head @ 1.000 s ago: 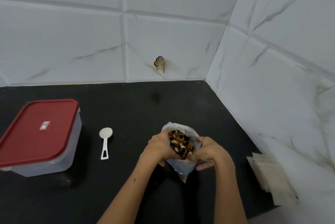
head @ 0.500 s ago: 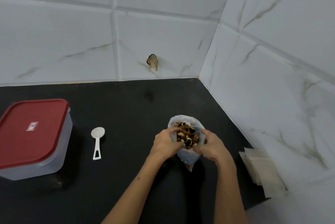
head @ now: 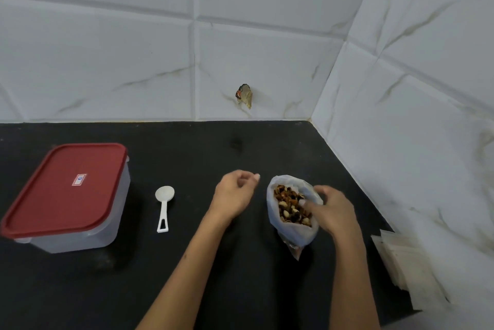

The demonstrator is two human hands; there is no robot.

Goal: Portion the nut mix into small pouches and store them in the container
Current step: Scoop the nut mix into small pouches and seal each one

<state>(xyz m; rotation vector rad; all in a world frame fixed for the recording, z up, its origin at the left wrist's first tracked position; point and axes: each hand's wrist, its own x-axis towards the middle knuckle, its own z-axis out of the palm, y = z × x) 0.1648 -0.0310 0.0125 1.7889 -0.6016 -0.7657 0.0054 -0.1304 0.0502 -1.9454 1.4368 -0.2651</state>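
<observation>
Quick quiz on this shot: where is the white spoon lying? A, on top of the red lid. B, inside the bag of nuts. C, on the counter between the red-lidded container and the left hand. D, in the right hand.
C: the white spoon lies flat on the black counter, between the container and the left hand.

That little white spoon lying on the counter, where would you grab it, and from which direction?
Probably by the handle. The white spoon lies flat on the black counter, bowl toward the wall, looped handle end toward the person. Coming from above and pinching the narrow handle across its sides keeps fingers off the bowl. The left hand is nearer and holds nothing; the right hand is at the nut bag.
</observation>
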